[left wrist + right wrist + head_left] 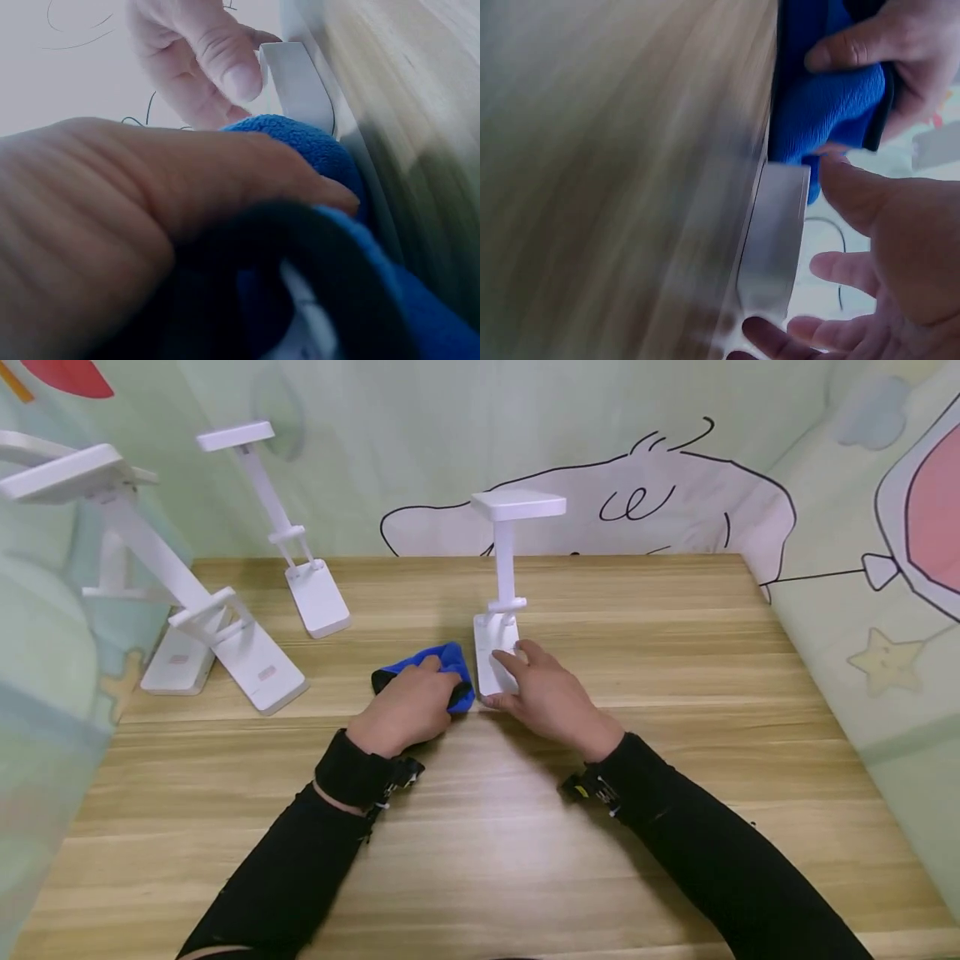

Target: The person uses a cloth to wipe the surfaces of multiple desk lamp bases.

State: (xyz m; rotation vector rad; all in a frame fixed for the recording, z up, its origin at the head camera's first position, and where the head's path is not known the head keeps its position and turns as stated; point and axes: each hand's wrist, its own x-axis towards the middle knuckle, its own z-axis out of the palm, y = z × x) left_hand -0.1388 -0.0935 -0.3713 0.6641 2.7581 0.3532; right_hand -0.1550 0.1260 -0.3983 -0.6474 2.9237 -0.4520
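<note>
Black-sleeved forearms (720,843) lie nearest; left fingers (442,680) clutch a blue, black-edged fleecy cloth (454,660) at eight o'clock from a white flat-headed lamp (505,564), whose rectangular base (489,675) the loosely spread right fingers (514,665) touch.

The white lamp (506,564) stands upright, head (519,504) raised; the blue, black-edged cloth (452,656) bunches just left of its base (487,647).

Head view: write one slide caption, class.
Left grip holds a blue cloth beside a white stand, right grip at its base; three similar stands at left.
</note>
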